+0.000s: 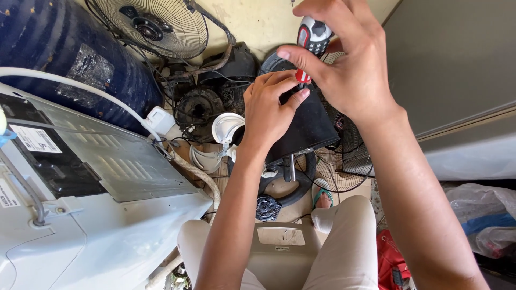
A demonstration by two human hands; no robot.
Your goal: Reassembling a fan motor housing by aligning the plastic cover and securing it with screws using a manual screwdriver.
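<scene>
My right hand (352,64) grips a screwdriver with a red, grey and white handle (313,36), held upright with its tip pointing down into a black fan motor housing (312,126). Holding the top of that black housing is my left hand (269,107), fingers wrapped over its edge just beside the screwdriver shaft. The tip of the screwdriver is hidden behind my left fingers. The housing rests above a wire fan guard (344,161) between my knees.
A white appliance with a grey back panel (107,156) and white hose (80,88) lies at left beside a dark blue drum (59,43). Another fan guard (156,24) and black motor parts (199,104) sit behind. Plastic bags (484,215) lie at right; a beige stool (282,252) below.
</scene>
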